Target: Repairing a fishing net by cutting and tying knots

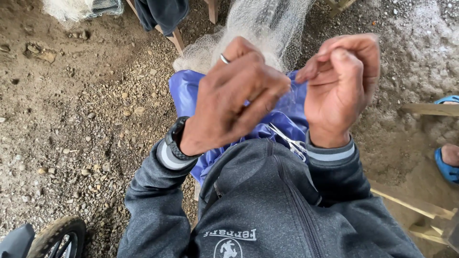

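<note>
Nearest, a dark grey zip jacket (267,205), filling the low middle of the view, its striped cuffs just below both wrists. To the low left of the jacket, a knobbly tyre (64,234) on the dirt.

Just above the jacket, a blue plastic sheet (282,119) spread over the lap, with small silver scissors (289,141) lying on it, touching the jacket's upper edge beside the right cuff.

Above the sheet, both hands raised, close together. Left hand (234,100), back to the camera, black watch on the wrist and a ring on one finger, fingers (267,83) curled and pressed together, tips pinching the fine pale fishing net (260,24). Right hand (342,86), just right of the left, fingers (344,52) bent inward, thumb and forefinger closed on what seems to be the same thin strand of net; the strand itself too fine and blurred to be sure. Between the two hands, only a narrow gap over the sheet.

Beyond the sheet, the net heaped in a whitish mound and running up out of view. Farther still, wooden legs (174,36) with dark cloth hanging over them, upper left of the sheet. Well right of the sheet, a foot in a blue sandal (447,165) beside wooden slats (416,203), on pebbly ground (86,110).
</note>
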